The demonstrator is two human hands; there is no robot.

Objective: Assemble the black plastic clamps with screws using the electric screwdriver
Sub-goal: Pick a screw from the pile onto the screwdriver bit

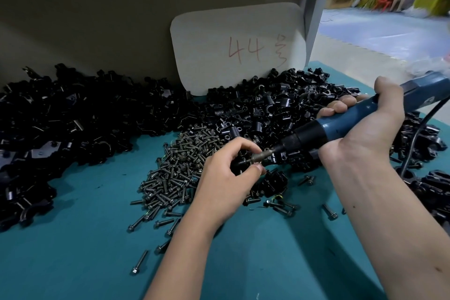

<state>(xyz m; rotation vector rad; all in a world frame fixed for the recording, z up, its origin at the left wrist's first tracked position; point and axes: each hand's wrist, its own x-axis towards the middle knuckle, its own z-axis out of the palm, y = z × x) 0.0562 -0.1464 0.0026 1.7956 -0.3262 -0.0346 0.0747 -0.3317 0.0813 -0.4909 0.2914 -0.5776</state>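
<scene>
Two hands work above the table point(73, 251): left hand point(226, 178) pinches a clamp point(239, 162), right hand point(365, 124) grips the screwdriver point(341, 126), whose bit should stay square on the screw point(246, 161).

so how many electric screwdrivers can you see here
1: the electric screwdriver, gripped by the right hand, bit pointing at the left hand. Others could be hidden by the clamp piles.

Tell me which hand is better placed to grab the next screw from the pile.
Left, probably. The left hand, now pinching a clamp, sits right beside the screw pile. The right hand is wrapped round the electric screwdriver, farther away.
</scene>
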